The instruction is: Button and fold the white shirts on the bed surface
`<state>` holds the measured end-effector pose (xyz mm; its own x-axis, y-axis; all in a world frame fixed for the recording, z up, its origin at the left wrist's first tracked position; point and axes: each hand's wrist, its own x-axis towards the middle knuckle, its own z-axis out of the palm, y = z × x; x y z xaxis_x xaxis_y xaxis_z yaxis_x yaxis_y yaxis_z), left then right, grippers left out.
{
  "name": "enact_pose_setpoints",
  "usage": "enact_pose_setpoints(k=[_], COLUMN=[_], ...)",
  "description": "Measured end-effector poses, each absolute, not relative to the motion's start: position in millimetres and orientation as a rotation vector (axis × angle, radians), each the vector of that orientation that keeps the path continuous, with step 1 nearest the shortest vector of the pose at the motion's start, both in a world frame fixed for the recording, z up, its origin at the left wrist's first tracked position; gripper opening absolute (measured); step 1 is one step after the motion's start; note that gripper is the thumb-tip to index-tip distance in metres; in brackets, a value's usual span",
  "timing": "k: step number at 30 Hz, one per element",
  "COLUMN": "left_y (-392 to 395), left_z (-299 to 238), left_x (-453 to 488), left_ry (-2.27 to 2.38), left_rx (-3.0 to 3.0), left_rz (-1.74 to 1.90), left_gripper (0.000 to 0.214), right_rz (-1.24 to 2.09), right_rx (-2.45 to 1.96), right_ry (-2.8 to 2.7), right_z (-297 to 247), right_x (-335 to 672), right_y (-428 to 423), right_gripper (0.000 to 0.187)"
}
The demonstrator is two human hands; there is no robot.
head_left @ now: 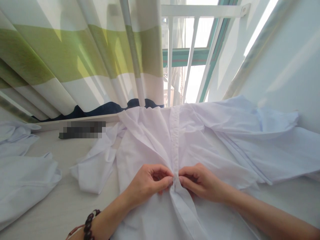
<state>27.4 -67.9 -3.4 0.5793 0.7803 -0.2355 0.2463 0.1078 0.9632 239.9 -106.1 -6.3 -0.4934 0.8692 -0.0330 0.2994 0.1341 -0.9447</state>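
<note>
A white button-up shirt [215, 140] lies spread on a pale table [55, 203], its front placket running toward me down the middle. My left hand [150, 183] pinches the placket from the left side, fingers curled tight on the cloth. My right hand [200, 181] pinches the same strip from the right, thumb and fingers pressed together. The two hands almost touch at the placket. A dark bead bracelet [88, 225] sits on my left wrist. Whether a button is between the fingers is hidden.
More white garments [22, 176] lie piled at the table's left. A dark blurred object [82, 130] rests near the back edge. Green and white striped curtains [75, 56] hang behind, beside a barred window [187, 56]. A white wall [287, 66] stands at the right.
</note>
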Motion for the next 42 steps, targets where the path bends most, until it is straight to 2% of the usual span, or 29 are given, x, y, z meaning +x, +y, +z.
enact_pose_setpoints(k=[3, 12, 23, 33, 39, 42], left_y=[-68, -68, -71, -73, -69, -71], left_z=[-3, -6, -5, 1, -1, 2], left_x=[27, 27, 31, 34, 32, 36], left_ry=[0.921, 0.847, 0.900, 0.928, 0.936, 0.981], left_rx=[1.441, 1.394, 1.422, 1.434, 1.426, 1.464], left_rz=[0.486, 0.532, 0.544, 0.554, 0.493, 0.463], left_gripper=[0.019, 0.018, 0.016, 0.011, 0.010, 0.009], right_rz=[1.441, 1.496, 1.575, 1.386, 1.137, 1.156], right_rx=[-1.080, -1.225, -1.175, -1.168, -1.258, -1.172], right_ry=[-1.819, -1.604, -1.598, -1.580, -1.459, -1.346], right_z=[-3, -12, -8, -16, 1, 8], right_x=[240, 233, 237, 231, 240, 247], right_y=[-106, -106, -104, -109, -100, -97], right_gripper=[0.032, 0.025, 0.025, 0.021, 0.020, 0.025])
